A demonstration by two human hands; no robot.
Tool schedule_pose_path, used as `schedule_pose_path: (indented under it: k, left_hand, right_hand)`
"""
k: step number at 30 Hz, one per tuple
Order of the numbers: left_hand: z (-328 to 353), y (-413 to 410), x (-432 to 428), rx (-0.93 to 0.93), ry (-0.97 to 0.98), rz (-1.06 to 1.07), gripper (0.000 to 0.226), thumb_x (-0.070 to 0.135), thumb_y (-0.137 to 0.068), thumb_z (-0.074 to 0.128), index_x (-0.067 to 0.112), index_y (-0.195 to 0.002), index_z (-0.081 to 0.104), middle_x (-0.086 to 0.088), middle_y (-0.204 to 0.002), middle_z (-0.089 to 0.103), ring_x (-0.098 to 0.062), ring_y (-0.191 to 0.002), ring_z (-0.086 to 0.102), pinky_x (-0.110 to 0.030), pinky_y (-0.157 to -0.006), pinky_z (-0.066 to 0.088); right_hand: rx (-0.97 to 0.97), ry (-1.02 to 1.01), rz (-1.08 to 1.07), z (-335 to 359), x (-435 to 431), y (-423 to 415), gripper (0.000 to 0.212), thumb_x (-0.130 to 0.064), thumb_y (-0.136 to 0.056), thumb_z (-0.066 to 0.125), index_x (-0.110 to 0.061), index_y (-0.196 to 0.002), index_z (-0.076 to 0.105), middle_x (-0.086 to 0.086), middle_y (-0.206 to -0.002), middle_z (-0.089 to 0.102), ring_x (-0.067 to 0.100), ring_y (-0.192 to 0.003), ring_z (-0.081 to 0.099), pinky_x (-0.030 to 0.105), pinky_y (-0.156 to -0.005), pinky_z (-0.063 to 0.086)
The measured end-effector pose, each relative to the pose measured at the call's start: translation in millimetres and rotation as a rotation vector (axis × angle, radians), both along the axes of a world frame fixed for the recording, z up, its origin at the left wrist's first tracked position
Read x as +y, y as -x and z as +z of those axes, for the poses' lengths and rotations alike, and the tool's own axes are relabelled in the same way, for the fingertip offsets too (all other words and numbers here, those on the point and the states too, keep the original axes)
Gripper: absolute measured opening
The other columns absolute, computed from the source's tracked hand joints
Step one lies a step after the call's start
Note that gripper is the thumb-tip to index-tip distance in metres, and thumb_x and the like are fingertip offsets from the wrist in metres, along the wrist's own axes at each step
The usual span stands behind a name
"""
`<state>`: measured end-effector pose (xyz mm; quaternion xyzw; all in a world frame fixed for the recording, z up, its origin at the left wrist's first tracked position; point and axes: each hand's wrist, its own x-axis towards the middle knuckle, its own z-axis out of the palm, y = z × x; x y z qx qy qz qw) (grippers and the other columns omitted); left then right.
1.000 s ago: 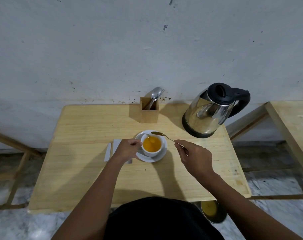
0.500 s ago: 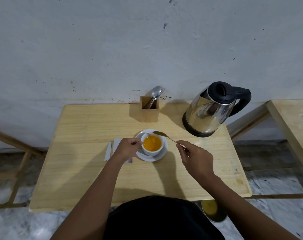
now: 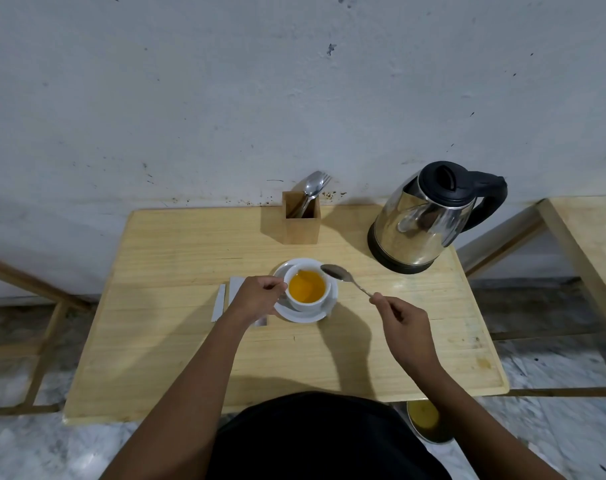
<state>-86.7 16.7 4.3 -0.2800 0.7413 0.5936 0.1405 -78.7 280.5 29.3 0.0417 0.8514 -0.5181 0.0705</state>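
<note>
Centrally on the wooden table (image 3: 190, 341), left of the kettle (image 3: 423, 223), a white cup (image 3: 306, 289) of orange liquid sits on its saucer (image 3: 305, 315). The left hand (image 3: 256, 299) curls its fingers round the cup's left side; the right hand (image 3: 403, 323) pinches a spoon (image 3: 343, 277) by its handle end, bowl raised over the cup's right rim

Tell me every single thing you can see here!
Table: one, light wood, against the wall.
Saucer: one, white, mid-table.
Cup: one, white, orange drink inside, on the saucer.
Spoon: one, silver, bowl above the cup's right rim.
Kettle: one, silver and black, back right.
Holder: one, wooden, back middle, cutlery inside.
Paper strips: two, white, left of saucer.
Bowl: one, metal, on the floor.
Left hand: holds the cup's left side.
Right hand: pinches the spoon's handle.
</note>
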Motion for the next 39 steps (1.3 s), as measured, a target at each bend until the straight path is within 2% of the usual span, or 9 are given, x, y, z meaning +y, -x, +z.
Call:
schedule_pose_path:
  k: [3, 6, 9, 13, 21, 27, 32, 36, 39]
  left_hand:
    - [1, 0, 0, -0.003, 0.006, -0.006, 0.024, 0.019, -0.092, 0.061, 0.007, -0.111, 0.068, 0.002, -0.085, 0.062, -0.012, -0.075, 0.060, -0.023, -0.060, 0.054]
    - [2, 0, 0, -0.002, 0.004, -0.008, 0.024, 0.019, -0.092, 0.060, 0.007, -0.112, 0.067, 0.002, -0.086, 0.062, -0.010, -0.073, 0.059, -0.021, -0.058, 0.052]
    - [2, 0, 1, -0.002, -0.007, -0.008, 0.024, 0.018, -0.092, 0.060, 0.006, -0.113, 0.066, 0.004, -0.085, 0.061, -0.009, -0.074, 0.059, -0.021, -0.058, 0.052]
    - [3, 0, 1, -0.004, 0.001, -0.011, 0.025, 0.018, -0.092, 0.060, 0.006, -0.113, 0.067, 0.003, -0.084, 0.062, -0.009, -0.073, 0.059, -0.023, -0.060, 0.053]
    - [5, 0, 2, -0.003, 0.018, -0.012, 0.025, 0.017, -0.093, 0.059, 0.006, -0.114, 0.066, -0.002, -0.091, 0.061, -0.008, -0.071, 0.057, -0.023, -0.059, 0.053]
    - [4, -1, 1, -0.005, 0.012, -0.008, 0.027, 0.019, -0.092, 0.061, 0.006, -0.115, 0.066, 0.000, -0.090, 0.061, -0.008, -0.071, 0.058, -0.020, -0.056, 0.051]
    - [4, -1, 1, 0.004, 0.005, -0.010, 0.027, 0.019, -0.092, 0.061, 0.006, -0.115, 0.066, 0.003, -0.087, 0.061, -0.008, -0.073, 0.058, -0.020, -0.056, 0.051]
    - [5, -1, 1, -0.002, 0.008, -0.014, 0.026, 0.018, -0.092, 0.061, 0.006, -0.114, 0.067, 0.002, -0.088, 0.062, -0.009, -0.073, 0.059, -0.020, -0.057, 0.053]
    - [4, -1, 0, -0.005, 0.013, -0.014, 0.025, 0.018, -0.092, 0.061, 0.006, -0.113, 0.067, 0.003, -0.087, 0.062, -0.012, -0.077, 0.060, -0.028, -0.067, 0.057]
  right_hand:
    - [-0.059, 0.142, -0.152, -7, 5, 0, 0.023, -0.025, -0.100, 0.053, -0.017, -0.096, 0.074, -0.012, -0.062, 0.059, -0.001, -0.059, 0.053, 0.022, -0.068, 0.045]
    - [-0.076, 0.037, -0.117, -21, 7, 0, 0.021, -0.025, -0.101, 0.050, -0.020, -0.105, 0.070, -0.012, -0.088, 0.067, -0.001, -0.083, 0.060, 0.032, -0.084, 0.050]
    - [-0.084, -0.146, -0.041, -39, 4, -1, 0.024, -0.033, -0.102, 0.045, -0.022, -0.114, 0.062, -0.005, -0.080, 0.065, 0.007, -0.075, 0.060, 0.037, -0.075, 0.051]
    - [-0.103, -0.202, -0.017, -57, -5, 1, 0.020, -0.035, -0.104, 0.038, -0.022, -0.113, 0.052, -0.003, -0.064, 0.057, 0.016, -0.060, 0.057, 0.032, -0.055, 0.040]
    - [-0.205, -0.256, -0.046, -70, -21, 15, 0.020, -0.040, -0.102, 0.038, -0.023, -0.108, 0.047, -0.005, -0.082, 0.062, 0.024, -0.081, 0.063, 0.037, -0.071, 0.048]
    - [-0.319, -0.449, 0.046, -71, -24, 25, 0.029, -0.043, -0.099, 0.039, -0.021, -0.111, 0.055, 0.000, -0.097, 0.066, 0.027, -0.092, 0.064, 0.035, -0.078, 0.047]
    - [-0.343, -0.544, 0.149, -68, -24, 33, 0.032, -0.043, -0.099, 0.037, -0.021, -0.107, 0.059, 0.001, -0.098, 0.067, 0.026, -0.091, 0.064, 0.037, -0.082, 0.050]
    - [-0.327, -0.572, 0.162, -68, -25, 36, 0.030, -0.041, -0.098, 0.039, -0.022, -0.106, 0.060, 0.001, -0.099, 0.067, 0.025, -0.088, 0.062, 0.034, -0.076, 0.047]
    - [-0.326, -0.570, 0.145, -68, -27, 36, 0.030, -0.040, -0.098, 0.040, -0.020, -0.105, 0.062, 0.002, -0.098, 0.067, 0.023, -0.083, 0.056, 0.032, -0.072, 0.043]
